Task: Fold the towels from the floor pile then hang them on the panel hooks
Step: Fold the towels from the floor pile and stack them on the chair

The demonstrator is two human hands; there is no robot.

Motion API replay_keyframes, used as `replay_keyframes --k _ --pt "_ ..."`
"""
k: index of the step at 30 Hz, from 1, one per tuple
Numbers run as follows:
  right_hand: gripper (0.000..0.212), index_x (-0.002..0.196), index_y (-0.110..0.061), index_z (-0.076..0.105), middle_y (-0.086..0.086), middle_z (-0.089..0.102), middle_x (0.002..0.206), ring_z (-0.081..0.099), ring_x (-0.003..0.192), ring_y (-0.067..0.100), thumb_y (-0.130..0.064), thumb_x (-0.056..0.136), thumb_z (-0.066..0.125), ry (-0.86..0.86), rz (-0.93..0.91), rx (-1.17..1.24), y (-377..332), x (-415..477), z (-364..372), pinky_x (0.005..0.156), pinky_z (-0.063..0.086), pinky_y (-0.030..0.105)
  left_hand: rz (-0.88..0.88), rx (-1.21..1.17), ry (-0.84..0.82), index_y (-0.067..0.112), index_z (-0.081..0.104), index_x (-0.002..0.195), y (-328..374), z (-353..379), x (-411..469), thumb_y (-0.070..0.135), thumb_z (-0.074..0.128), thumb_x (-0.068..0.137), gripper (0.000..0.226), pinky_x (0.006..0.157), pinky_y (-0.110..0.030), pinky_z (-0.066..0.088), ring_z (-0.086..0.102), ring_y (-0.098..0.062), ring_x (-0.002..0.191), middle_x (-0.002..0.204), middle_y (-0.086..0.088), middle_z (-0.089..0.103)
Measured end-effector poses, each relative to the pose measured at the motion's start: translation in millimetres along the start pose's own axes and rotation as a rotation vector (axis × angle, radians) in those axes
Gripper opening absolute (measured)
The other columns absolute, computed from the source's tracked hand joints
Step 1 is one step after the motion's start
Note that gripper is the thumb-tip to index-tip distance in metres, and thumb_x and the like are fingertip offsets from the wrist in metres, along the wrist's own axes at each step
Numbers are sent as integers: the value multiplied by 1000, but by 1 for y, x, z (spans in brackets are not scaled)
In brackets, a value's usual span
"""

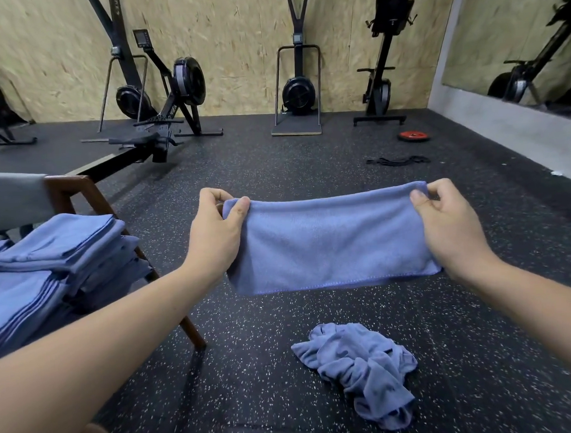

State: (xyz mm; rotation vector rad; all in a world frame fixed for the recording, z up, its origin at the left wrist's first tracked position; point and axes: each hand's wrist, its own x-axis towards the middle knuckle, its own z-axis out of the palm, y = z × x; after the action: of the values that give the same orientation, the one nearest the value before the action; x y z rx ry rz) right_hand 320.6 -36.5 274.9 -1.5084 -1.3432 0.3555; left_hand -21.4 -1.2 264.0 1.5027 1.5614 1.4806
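We see the same soft blue on the held towel, the crumpled towel and the folded stack. The floor is black flecked with white, the wall pale tan with a wood-chip pattern, the weight plate red, and the chair frame dark brown.

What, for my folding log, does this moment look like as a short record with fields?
in hands: towel, folded over, stretched in the air
left hand: pinches its top left corner
right hand: pinches its top right corner
on floor: crumpled towel, unfolded
on chair: stack of folded towels
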Motion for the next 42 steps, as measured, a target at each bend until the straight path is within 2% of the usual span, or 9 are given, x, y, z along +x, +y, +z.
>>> replay_keyframes --k 4,8,18,21,26,32,34,37,42 --pt "20 95 -21 63 -1 71 88 62 85 19 -38 104 63 -42 21 21 -5 -5 8 79 49 42 -46 -5 -66 31 53 104 8 12 -12 50 72 95 28 79 -40 53 66 -15 96 100 6 70" --pt "21 87 -16 64 -11 61 67 51 65 8 -32 99 69 -162 21 75 -19 -24 26 67 42 36 -20 -27 -201 35 57 105 17 30 -31 47 78 90 29 85 -42 58 69 -14 92 99 8 73" --pt "23 95 -9 60 12 66 65 62 52 20 -29 105 67 -394 30 222 -50 -56 50 50 55 38 107 -59 -423 33 58 105 46 51 -64 33 77 96 21 58 -32 54 64 -10 68 87 0 73" --pt "28 101 -4 60 12 66 73 67 61 28 -30 111 57 -455 122 424 -57 -57 48 58 61 45 130 -37 -406 36 60 105 49 50 -63 42 79 93 23 69 -34 57 69 -10 77 89 6 73" --pt "26 123 -8 64 22 70 100 75 89 34 -25 116 45 -626 38 438 -57 -61 40 74 63 51 206 7 -415 32 59 119 50 42 -59 38 93 80 52 78 -13 49 67 2 87 98 19 72" --pt "11 110 -31 72 -9 72 102 69 94 9 -25 101 72 -396 -231 141 -44 -41 29 83 53 28 176 -85 -561 40 52 137 50 22 -37 10 83 91 63 95 -42 56 66 -15 90 101 -3 71" --pt "47 126 -38 63 -15 67 121 64 111 2 -36 86 88 -417 -223 51 -39 -31 25 94 48 25 128 -167 -642 39 54 139 52 14 -35 7 82 92 64 97 -49 56 65 -19 95 109 -12 72" --pt "91 147 -42 49 -16 67 136 62 127 1 -46 70 98 -717 -94 52 -32 -26 20 110 47 33 80 -251 -722 33 56 141 53 7 -34 3 80 93 62 95 -51 55 64 -24 98 104 -6 71" --pt "34 111 -17 74 8 81 103 73 89 18 -7 83 90 -883 35 171 -30 -26 13 79 56 34 49 -226 -757 35 57 141 52 -3 -31 -2 74 95 61 100 -52 55 66 -23 103 107 -10 67"
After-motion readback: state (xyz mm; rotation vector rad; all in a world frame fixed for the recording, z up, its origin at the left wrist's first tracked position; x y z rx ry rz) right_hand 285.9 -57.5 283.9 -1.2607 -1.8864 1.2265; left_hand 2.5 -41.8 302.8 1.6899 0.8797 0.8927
